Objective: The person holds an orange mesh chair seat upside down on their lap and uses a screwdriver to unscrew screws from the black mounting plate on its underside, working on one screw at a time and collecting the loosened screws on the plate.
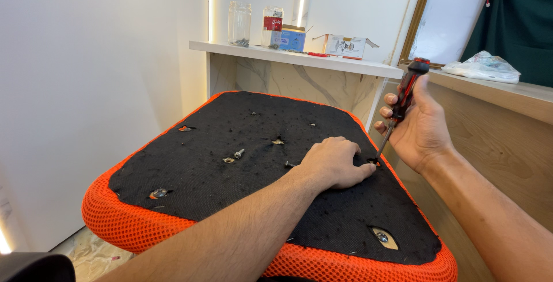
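Observation:
An upturned chair seat (190, 184) lies before me, its underside covered in black fabric with an orange mesh edge (121, 224). My right hand (417, 129) grips a red and black screwdriver (403, 97), its tip set on a screw at the seat's right edge (375, 163). My left hand (334, 161) rests flat on the black fabric, fingertips beside that screw. A loose screw (238, 153) lies near the seat's middle. Several holes in the fabric show metal fittings (157, 192).
A white marble-look shelf (299, 58) behind the seat carries two glass jars (239, 24), a blue box (292, 39) and an open cardboard box (344, 46). A wooden counter (507, 95) on the right holds a plastic bag (481, 66). A white wall stands left.

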